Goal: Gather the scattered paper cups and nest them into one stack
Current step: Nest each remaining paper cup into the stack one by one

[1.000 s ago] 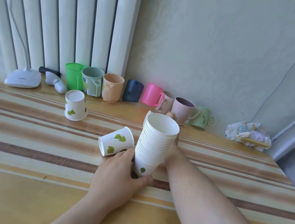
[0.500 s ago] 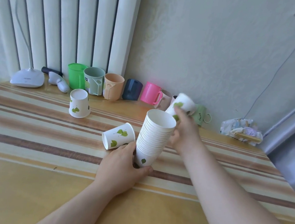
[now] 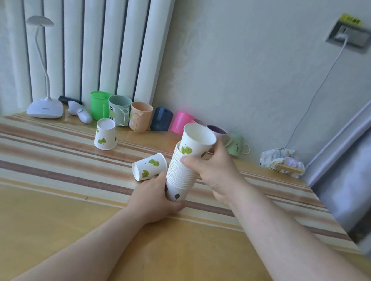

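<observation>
A tall stack of white paper cups (image 3: pixel 180 175) with green leaf prints stands upright on the striped table (image 3: pixel 44 168). My left hand (image 3: pixel 156 198) grips the stack's base. My right hand (image 3: pixel 217 171) holds a single paper cup (image 3: pixel 197 142) upright, its bottom partly sunk into the top of the stack. Another paper cup (image 3: pixel 150 166) lies on its side just left of the stack, mouth toward me. A third paper cup (image 3: pixel 106 134) stands upside down farther back left.
A row of coloured mugs (image 3: pixel 140 116) lines the wall behind the stack. A white desk lamp (image 3: pixel 44 108) and a small white device (image 3: pixel 79 113) sit at the back left. A crumpled packet (image 3: pixel 281 162) lies at the back right, next to a grey curtain (image 3: pixel 363 153).
My right hand picked a cup from behind the stack, turned it upright and brought it onto the stack's top. My left hand kept hold of the base.
</observation>
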A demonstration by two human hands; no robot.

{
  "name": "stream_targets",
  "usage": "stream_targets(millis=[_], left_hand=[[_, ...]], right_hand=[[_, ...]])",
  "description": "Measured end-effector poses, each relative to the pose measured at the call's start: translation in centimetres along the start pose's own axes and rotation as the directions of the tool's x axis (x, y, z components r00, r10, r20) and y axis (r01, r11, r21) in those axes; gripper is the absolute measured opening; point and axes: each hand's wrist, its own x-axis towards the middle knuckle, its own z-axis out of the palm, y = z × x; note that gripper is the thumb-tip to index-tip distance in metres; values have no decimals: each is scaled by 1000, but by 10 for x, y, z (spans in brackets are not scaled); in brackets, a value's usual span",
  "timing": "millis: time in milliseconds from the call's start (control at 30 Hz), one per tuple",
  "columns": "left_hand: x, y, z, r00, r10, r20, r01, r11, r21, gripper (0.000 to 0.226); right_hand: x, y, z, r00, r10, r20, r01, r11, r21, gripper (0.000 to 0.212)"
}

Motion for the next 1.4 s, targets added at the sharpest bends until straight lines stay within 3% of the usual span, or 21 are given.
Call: stream_targets(millis=[100, 200, 267, 400, 533, 633, 767, 933, 1133, 1200, 1300, 1400], left_hand=[[1, 1, -20, 985, -35, 168, 41, 999, -31, 58], [-3, -12, -48, 964, -49, 263, 56, 998, -19, 55], [-11, -30, -66, 970, -53, 237, 56, 998, -3, 57], [-27, -70, -87, 982, -113, 151, 108, 993, 42, 51], [-40, -89, -88, 995, -99, 19, 98, 994, 42, 50], [-42, -90, -84, 996, -82, -41, 84, 995, 50, 55], [-40, -91, -81, 996, -72, -61, 75, 996, 50, 55], [-41, -90, -81, 995, -66, -77, 69, 997, 29, 51], [-43, -91, -80, 990, -66, -127, 73, 996, 48, 50], [-43, -90, -79, 989, -69, -130, 77, 995, 57, 50], [-44, -90, -79, 989, -69, -129, 79, 995, 68, 53], [-45, -88, -79, 989, -65, -131, 75, 994, 74, 53]], right_hand=[[-4, -1, 2, 997, 63, 40, -62, 997, -35, 71], [2, 9, 1, 974, 190, 121, -194, 981, 27, 103], [9, 18, 7, 961, 223, 161, -227, 974, 10, 101], [25, 35, 32, 967, 255, 10, -249, 952, -179, 71], [39, 62, 68, 905, 413, -105, -426, 878, -220, 88], [50, 75, 88, 879, 413, -239, -468, 841, -270, 85], [63, 72, 98, 858, 438, -269, -511, 786, -347, 97], [73, 77, 109, 854, 449, -262, -519, 762, -387, 94], [81, 96, 120, 941, 330, -68, -336, 906, -257, 80], [70, 88, 122, 945, 319, -74, -327, 928, -176, 87], [65, 88, 122, 934, 353, -52, -357, 927, -113, 120], [70, 90, 124, 924, 381, -37, -382, 912, -149, 114]])
